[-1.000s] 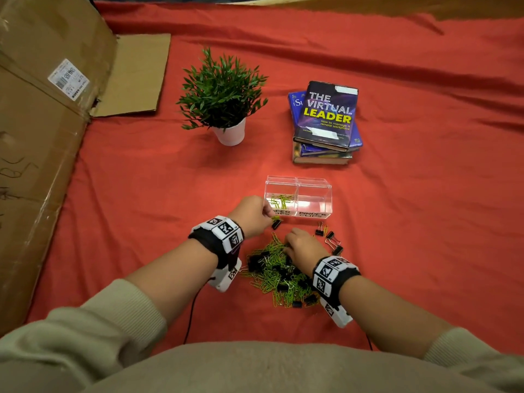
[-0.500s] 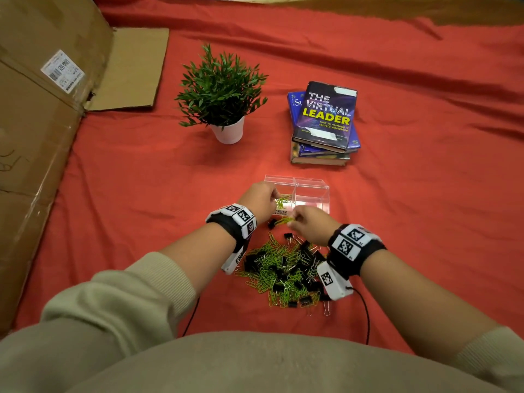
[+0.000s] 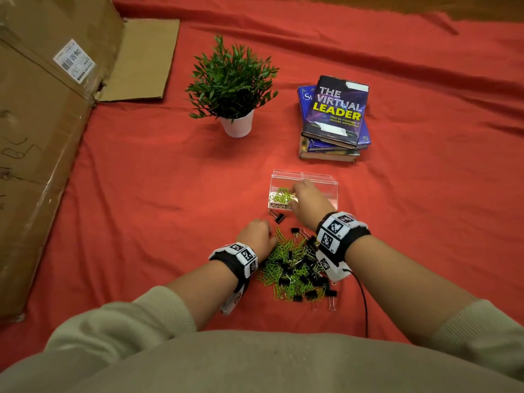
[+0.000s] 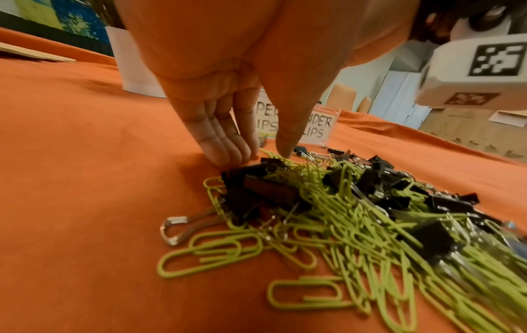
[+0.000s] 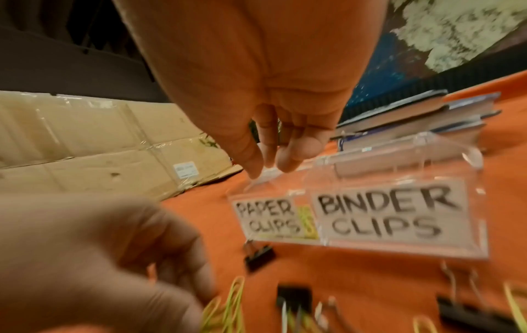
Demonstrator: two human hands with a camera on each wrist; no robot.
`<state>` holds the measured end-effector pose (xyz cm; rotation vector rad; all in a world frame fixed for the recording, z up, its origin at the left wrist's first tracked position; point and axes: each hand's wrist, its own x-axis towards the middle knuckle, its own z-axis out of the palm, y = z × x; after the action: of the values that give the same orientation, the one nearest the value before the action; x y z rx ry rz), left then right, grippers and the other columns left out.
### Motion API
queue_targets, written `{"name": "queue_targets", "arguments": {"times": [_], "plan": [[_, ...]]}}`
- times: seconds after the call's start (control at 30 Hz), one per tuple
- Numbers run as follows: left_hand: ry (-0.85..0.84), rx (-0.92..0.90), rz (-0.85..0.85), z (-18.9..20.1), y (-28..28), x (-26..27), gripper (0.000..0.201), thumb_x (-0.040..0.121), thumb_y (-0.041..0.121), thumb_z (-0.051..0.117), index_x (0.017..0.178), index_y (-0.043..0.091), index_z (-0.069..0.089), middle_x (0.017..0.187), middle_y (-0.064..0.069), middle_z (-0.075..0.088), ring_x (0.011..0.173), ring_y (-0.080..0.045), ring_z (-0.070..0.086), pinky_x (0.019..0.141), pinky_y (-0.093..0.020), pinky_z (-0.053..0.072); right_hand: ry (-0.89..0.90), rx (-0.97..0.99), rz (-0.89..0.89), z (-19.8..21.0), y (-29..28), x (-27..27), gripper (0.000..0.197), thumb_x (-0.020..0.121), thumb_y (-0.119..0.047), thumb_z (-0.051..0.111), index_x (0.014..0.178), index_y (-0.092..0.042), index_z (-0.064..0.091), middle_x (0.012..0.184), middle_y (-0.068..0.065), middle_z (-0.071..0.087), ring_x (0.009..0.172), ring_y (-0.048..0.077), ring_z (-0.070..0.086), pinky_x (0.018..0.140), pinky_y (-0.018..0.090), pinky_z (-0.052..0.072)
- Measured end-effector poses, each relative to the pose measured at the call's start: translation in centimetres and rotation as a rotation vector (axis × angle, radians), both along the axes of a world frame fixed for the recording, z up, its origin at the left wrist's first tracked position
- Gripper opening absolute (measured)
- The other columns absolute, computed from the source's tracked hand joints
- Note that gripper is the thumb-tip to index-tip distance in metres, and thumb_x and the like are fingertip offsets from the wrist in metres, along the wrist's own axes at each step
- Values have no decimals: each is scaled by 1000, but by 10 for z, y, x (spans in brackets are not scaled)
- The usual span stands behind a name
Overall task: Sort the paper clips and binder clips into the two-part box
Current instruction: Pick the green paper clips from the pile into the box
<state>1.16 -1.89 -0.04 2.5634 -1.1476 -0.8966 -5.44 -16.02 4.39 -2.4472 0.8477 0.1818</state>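
A clear two-part box (image 3: 320, 177) labelled PAPER CLIPS and BINDER CLIPS (image 5: 399, 180) stands on the red cloth. Green paper clips (image 3: 280, 195) lie in its left part. My right hand (image 3: 295, 194) hangs over that left part, fingers pointing down and loosely together (image 5: 268, 169); I see nothing between them. Nearer to me lies a mixed pile of green paper clips and black binder clips (image 3: 295, 268). My left hand (image 3: 255, 232) is at the pile's far left edge, its straight fingers (image 4: 225, 153) touching the cloth, with a paper clip tip between them and the thumb.
One black binder clip (image 3: 279, 217) lies alone just in front of the box. Behind the box stand a potted plant (image 3: 232, 89) and a stack of books (image 3: 334, 117). A large cardboard box (image 3: 42, 137) fills the left side. A cable (image 3: 364, 302) trails from my right wrist.
My right hand rose from the pile with green paper clips and moved over the box's left part. My left hand drew back from the box to the pile's edge.
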Motion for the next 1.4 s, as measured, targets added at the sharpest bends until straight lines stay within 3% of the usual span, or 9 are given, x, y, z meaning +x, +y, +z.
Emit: {"name": "queue_targets", "arguments": {"times": [0.1,0.2,0.4,0.67,0.83,1.07,1.17,1.27,1.4], "plan": [[-19,0,-25,-6,-1,-5,28,85,32,66,103,12,59,108,-8,58,98,-25,59,82,-36,50,127,88,128,-15,22,-15,18,92,-11,50,107,-12,61,110,4,59,88,17,61,85,31,55],[-46,-1,-83,-8,0,-6,29,86,28,65,107,10,57,112,-10,57,104,-28,58,88,-39,49,183,93,236,-32,39,-36,19,90,-9,50,103,-12,64,106,4,58,94,19,58,85,31,53],[-125,3,-231,-4,3,-7,22,91,14,54,110,3,58,111,-11,57,102,-29,59,84,-37,48,131,74,145,-45,32,-63,25,84,-2,50,106,-11,61,110,6,56,101,23,56,87,33,51],[-129,48,-257,1,0,-7,28,88,10,50,113,-2,55,116,-16,55,111,-33,53,90,-41,44,80,-20,237,-46,54,-51,58,82,-28,65,131,-7,42,119,7,43,113,23,42,102,34,39],[-9,0,-130,1,5,9,18,88,14,54,101,3,60,105,-14,61,96,-30,59,82,-37,47,102,-14,285,-54,63,-51,48,87,-29,62,127,-5,51,115,8,44,109,24,44,99,36,42],[209,-191,31,22,-12,30,11,89,12,56,95,7,63,85,-9,64,75,-21,56,73,-35,50,65,32,302,-62,60,-59,9,93,-6,49,97,-2,56,102,10,49,86,26,51,80,42,47],[197,-265,64,32,-31,37,11,89,11,56,96,5,62,83,-4,60,72,-18,53,71,-32,47,49,75,259,-60,55,-62,10,94,-8,47,97,-5,56,102,8,50,86,23,51,82,35,46],[162,-302,53,38,-53,44,11,88,11,56,96,6,62,83,-4,60,75,-20,55,74,-31,48,-8,173,118,-45,49,-62,11,96,-17,45,93,-10,54,92,3,53,79,19,51,70,25,41],[62,-248,-14,39,-78,50,12,88,11,54,94,5,63,93,-13,66,86,-30,63,75,-36,51,-53,273,-32,-18,27,-49,10,96,-20,47,92,-14,54,77,-1,59,64,14,54,57,24,48]]}}
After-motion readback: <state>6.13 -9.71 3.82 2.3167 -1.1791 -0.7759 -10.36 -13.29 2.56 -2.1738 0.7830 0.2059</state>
